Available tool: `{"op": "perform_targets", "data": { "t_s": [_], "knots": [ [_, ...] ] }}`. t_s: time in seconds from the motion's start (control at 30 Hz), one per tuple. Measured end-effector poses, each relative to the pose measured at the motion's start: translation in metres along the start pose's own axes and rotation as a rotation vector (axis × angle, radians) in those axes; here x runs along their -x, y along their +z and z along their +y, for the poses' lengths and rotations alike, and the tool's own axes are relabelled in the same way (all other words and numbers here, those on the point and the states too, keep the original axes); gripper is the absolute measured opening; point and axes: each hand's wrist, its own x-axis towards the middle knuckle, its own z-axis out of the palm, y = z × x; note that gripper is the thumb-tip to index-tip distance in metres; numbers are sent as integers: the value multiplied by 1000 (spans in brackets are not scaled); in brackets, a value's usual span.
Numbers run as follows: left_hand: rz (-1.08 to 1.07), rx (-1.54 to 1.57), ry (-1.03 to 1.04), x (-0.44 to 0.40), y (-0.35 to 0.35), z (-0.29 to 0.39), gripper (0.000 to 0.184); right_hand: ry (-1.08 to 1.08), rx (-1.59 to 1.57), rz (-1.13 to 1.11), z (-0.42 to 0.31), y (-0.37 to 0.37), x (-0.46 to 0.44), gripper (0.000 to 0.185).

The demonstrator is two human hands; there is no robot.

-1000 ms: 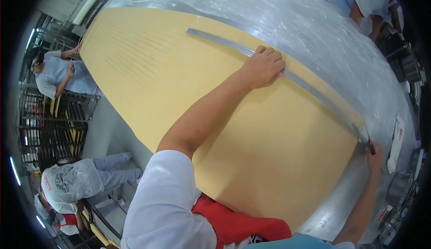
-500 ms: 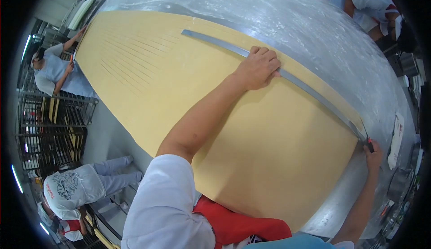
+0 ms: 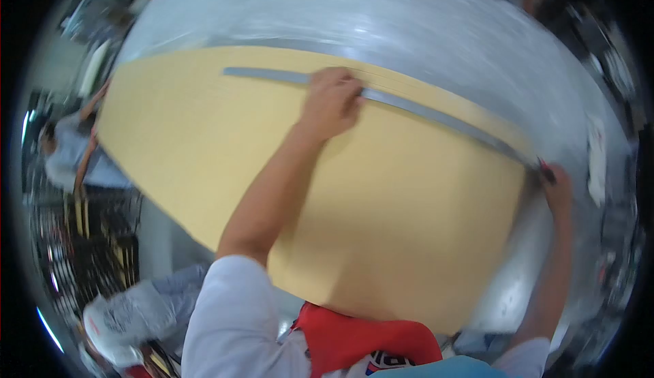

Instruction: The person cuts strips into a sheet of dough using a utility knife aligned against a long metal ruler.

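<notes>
A wide sheet of smooth yellow dough [image 3: 395, 207] covers much of the table. Along its far side lies a long, thin metal ruler [image 3: 436, 115], which looks curved through the lens. My left hand [image 3: 332, 102] is closed over the ruler near its middle, fingers curled, pressing it to the dough. At the sheet's right corner, by the ruler's near end, my right hand [image 3: 560, 186] grips a knife [image 3: 547, 171] with a red and black handle; its blade is blurred. A faint line runs in the dough between the ruler and the far edge.
The metal table [image 3: 409, 17] extends beyond the dough, with a white strip-like object [image 3: 597, 163] at right. A co-worker [image 3: 75, 149] stands at the sheet's left end. Another person [image 3: 136, 316] is at lower left, near dark racks [image 3: 88, 235].
The whole view has swung and blurred. My left hand, the ruler and my right hand with the knife now appear further left. A faint line beyond the ruler shows more clearly.
</notes>
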Motion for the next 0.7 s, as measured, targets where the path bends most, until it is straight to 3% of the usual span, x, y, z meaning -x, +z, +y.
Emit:
{"op": "perform_targets", "data": {
  "t_s": [0.17, 0.33, 0.5, 0.7],
  "knots": [
    [96, -208, -17, -8, 50, 73, 32, -22, 37, 44, -16, -9, -25, 28],
    [44, -488, -135, -3, 47, 97, 37, -88, -7, -11, -25, -24, -21, 26],
    [19, -522, -131, 2, 50, 111, 38, -232, 14, 210, -25, -7, -5, 27],
    [-29, -452, -90, 2, 50, 113, 41, -260, -8, 188, -19, -2, -10, 30]
  ]
}}
